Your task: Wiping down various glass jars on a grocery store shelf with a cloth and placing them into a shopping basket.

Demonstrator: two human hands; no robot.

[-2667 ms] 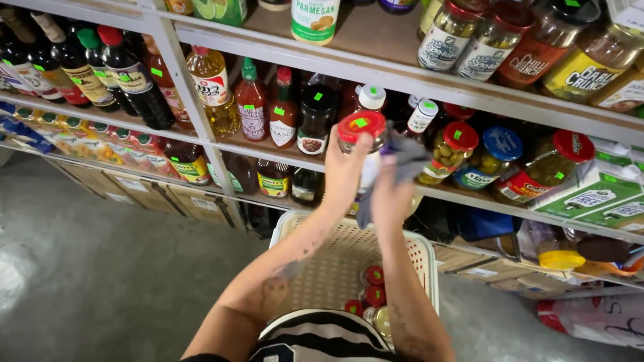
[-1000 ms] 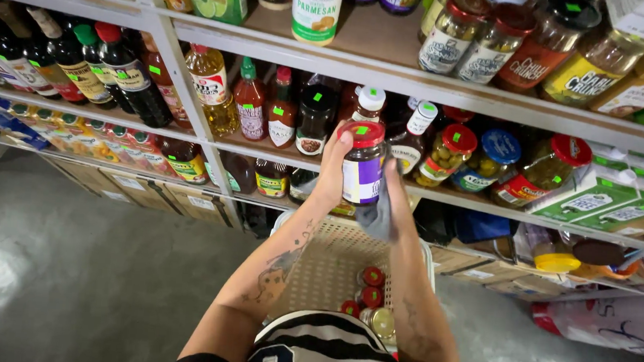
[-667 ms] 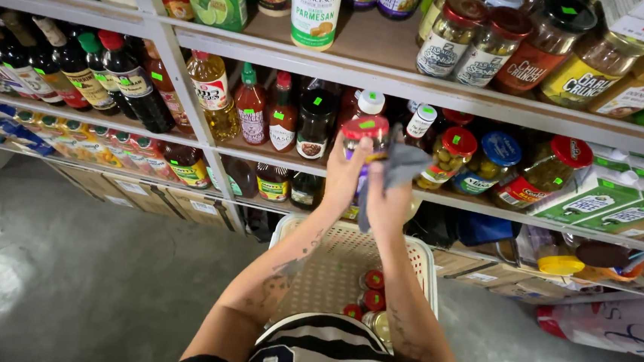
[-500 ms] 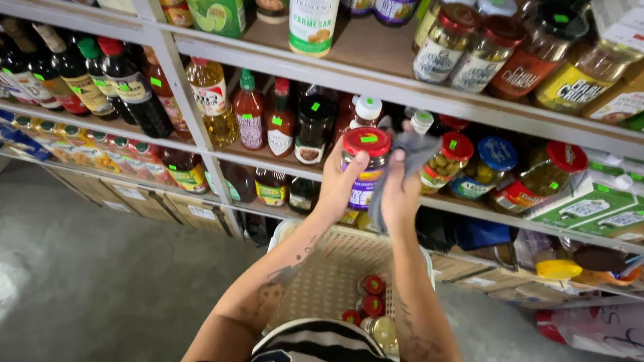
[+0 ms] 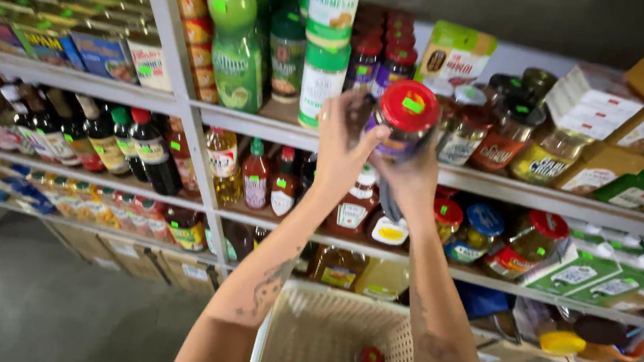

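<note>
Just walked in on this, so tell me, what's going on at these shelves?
A person stands at stocked shelves and holds a red-lidded jar up in both hands, the left hand on its side and the right hand beneath it, level with the upper shelf. A cloth seems tucked under the right hand. Below the arms sits a pale basket with a few red-capped items inside.

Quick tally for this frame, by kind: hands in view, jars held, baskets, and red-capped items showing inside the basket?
Hands: 2 (left hand, right hand)
Red-lidded jar, held: 1
White basket: 1
Red-capped items in it: 2
Total: 6
</note>
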